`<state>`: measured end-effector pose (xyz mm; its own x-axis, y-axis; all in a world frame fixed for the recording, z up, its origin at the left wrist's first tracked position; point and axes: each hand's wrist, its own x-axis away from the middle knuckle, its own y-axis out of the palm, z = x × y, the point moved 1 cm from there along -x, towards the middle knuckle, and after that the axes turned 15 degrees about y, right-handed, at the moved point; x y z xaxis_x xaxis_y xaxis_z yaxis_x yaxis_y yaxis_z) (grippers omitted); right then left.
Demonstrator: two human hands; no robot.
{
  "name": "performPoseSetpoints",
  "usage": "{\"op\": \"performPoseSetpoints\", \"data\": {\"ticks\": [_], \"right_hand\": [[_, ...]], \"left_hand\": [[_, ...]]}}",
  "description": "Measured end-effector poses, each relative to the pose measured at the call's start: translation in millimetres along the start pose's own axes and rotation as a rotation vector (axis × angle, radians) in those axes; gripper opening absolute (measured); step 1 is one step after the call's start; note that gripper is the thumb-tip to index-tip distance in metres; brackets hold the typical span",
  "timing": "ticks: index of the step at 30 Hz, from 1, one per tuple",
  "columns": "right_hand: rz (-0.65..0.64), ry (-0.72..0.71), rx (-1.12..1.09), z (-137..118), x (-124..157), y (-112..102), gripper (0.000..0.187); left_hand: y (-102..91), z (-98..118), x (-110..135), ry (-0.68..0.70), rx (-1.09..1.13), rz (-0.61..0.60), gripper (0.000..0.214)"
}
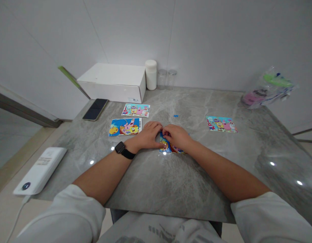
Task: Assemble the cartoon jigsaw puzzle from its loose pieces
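A blue cartoon picture card (178,150) lies on the table in front of me, partly covered by both hands. My left hand (150,135) rests at its left side, fingers stretched out on the table and thumb on the card's edge. Over the card's upper left part, my right hand (176,135) has its fingers curled and pinched together; whatever is between the fingertips is hidden. A small blue piece (175,116) lies on the table beyond the hands. To the left is another blue cartoon card (125,127), with a lighter cartoon card (136,110) behind it.
At the right lies a cartoon card (222,124). Along the back stand a white box (110,82), a white bottle (151,76) and two clear jars (172,80). A phone (95,109), a white power bank (42,170) with cable, and a bagged pink drink (257,96) sit near the edges.
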<state>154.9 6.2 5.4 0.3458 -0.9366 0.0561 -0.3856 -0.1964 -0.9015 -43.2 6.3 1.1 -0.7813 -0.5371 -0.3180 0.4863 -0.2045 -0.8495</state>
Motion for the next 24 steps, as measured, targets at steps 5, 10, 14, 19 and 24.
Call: {"op": "performPoseSetpoints", "data": {"ticks": [5,10,14,19,24], "right_hand": [[0.054,0.052,-0.058,-1.8,0.3,-9.9,0.006],[0.266,0.149,-0.157,22.8,-12.8,-37.2,0.006],[0.347,0.224,-0.095,57.9,-26.1,-42.4,0.016],[0.266,0.249,0.057,80.9,-40.3,-26.5,0.031],[0.266,0.313,0.082,81.0,-50.9,-21.4,0.035]], "left_hand": [[-0.7,-0.3,0.6,0.000,-0.010,-0.012,0.064],[-2.1,0.9,1.2,-0.002,-0.003,-0.014,0.064],[0.0,-1.4,1.8,0.001,-0.013,-0.010,0.065],[1.8,-3.5,2.2,0.016,-0.033,-0.007,0.066],[-1.0,2.2,0.1,0.013,-0.027,-0.003,0.064]]}}
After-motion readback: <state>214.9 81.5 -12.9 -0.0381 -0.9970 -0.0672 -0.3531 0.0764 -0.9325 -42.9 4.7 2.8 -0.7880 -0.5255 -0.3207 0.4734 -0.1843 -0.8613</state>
